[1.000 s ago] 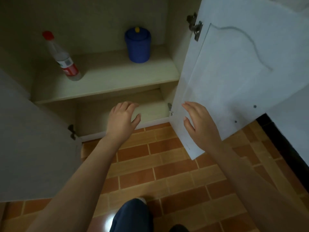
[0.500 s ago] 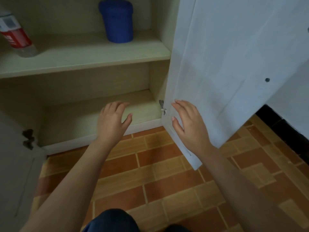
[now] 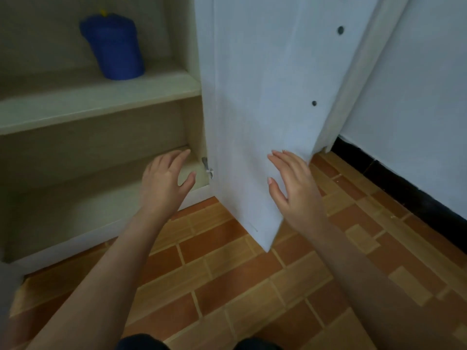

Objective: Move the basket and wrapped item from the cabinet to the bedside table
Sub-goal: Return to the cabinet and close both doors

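Grip: none. Left hand [image 3: 164,183] spread before lower shelf [image 3: 88,198], right hand [image 3: 293,188] spread at cabinet door [image 3: 252,97]. Far left on upper shelf [image 3: 101,97]: blue container [image 3: 115,46], likely basket; wrapped item unseen. Risk: hasty grab tips it; door swings into arm.

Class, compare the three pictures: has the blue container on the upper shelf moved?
No. The blue container stands near the right end of the upper shelf, beside the cabinet's side wall, as before; only the camera shifted.

Both hands, left hand [image 3: 164,183] and right hand [image 3: 294,190], reach out with fingers spread before the open cabinet [image 3: 101,102]; a blue basket [image 3: 115,46] sits on its far shelf.
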Action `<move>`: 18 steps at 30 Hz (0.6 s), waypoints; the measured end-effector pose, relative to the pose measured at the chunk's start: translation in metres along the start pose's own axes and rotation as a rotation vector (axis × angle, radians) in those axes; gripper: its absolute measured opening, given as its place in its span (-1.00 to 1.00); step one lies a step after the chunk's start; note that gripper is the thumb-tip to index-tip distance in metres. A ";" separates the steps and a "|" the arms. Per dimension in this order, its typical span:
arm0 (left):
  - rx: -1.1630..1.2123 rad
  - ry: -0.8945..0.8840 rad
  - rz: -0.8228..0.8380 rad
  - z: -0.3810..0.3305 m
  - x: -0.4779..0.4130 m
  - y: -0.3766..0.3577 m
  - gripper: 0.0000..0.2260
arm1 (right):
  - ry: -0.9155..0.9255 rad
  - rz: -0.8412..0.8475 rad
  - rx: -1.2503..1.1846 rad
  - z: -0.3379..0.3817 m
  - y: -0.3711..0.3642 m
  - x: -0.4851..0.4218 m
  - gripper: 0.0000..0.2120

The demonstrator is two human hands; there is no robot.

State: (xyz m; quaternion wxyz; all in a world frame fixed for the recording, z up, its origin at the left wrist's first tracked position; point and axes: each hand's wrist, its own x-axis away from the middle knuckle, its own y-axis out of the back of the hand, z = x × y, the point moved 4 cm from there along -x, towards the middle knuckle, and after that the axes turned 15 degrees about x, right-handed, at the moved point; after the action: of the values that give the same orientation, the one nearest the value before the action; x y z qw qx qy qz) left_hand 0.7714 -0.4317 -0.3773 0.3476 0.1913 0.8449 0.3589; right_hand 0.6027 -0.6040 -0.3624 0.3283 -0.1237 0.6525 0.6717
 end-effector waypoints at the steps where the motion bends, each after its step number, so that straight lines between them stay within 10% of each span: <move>1: 0.007 -0.010 0.009 -0.007 -0.003 -0.005 -0.59 | -0.014 -0.020 0.004 -0.009 0.006 0.004 -0.63; 18: 0.119 -0.312 0.096 -0.083 -0.053 -0.065 -0.51 | -0.346 0.229 -0.188 -0.082 0.004 0.006 -0.42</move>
State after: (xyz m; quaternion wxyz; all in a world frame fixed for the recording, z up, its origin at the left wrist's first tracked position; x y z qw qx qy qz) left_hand 0.7430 -0.5451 -0.3597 0.4451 0.3048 0.7903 0.2904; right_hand 0.5741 -0.6804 -0.3725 0.3438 0.0383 0.5307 0.7738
